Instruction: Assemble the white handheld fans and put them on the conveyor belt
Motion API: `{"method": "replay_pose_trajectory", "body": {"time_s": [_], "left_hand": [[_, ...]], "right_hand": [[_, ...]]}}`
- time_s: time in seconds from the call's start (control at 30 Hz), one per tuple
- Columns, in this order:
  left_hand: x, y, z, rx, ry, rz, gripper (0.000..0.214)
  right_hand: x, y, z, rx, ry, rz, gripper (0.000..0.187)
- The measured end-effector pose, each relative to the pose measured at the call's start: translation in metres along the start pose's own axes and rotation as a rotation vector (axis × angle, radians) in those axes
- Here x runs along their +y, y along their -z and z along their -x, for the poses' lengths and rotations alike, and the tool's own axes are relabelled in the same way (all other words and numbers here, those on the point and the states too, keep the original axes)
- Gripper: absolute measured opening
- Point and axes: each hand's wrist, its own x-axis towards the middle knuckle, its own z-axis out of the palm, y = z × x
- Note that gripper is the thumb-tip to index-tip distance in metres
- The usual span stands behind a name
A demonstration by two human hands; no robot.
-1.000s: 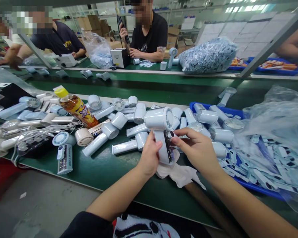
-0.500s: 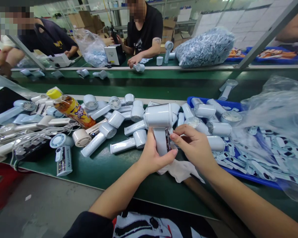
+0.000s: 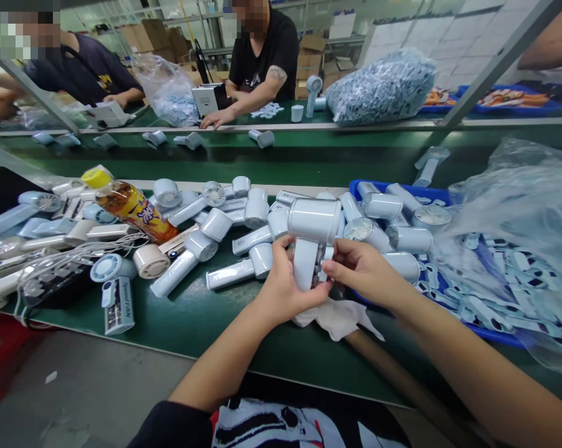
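Your left hand [image 3: 283, 289] grips the pale-blue fan [image 3: 312, 221] by its handle [image 3: 304, 264] above the table [image 3: 187, 323], inside its near edge, right hand [image 3: 362, 270] pinching a small piece [image 3: 328, 254] at the handle's open side, apparently mid-fitting, calling for careful alignment.
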Motion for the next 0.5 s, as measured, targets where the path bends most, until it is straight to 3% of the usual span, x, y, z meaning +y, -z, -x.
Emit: {"method": "replay_pose_trajectory", "body": {"time_s": [0.07,0.2,0.5], "left_hand": [[0.0,0.0,0.0,-0.036,-0.024,-0.017,0.065],[0.001,0.001,0.0,-0.06,-0.038,-0.012,0.07],[-0.002,0.003,-0.001,-0.148,-0.082,-0.059,0.064]], "right_hand": [[-0.006,0.007,0.003,-0.035,0.032,0.153,0.03],[-0.013,0.01,0.01,0.019,0.094,0.325,0.029],[-0.008,0.012,0.005,0.004,0.033,0.216,0.033]]}}
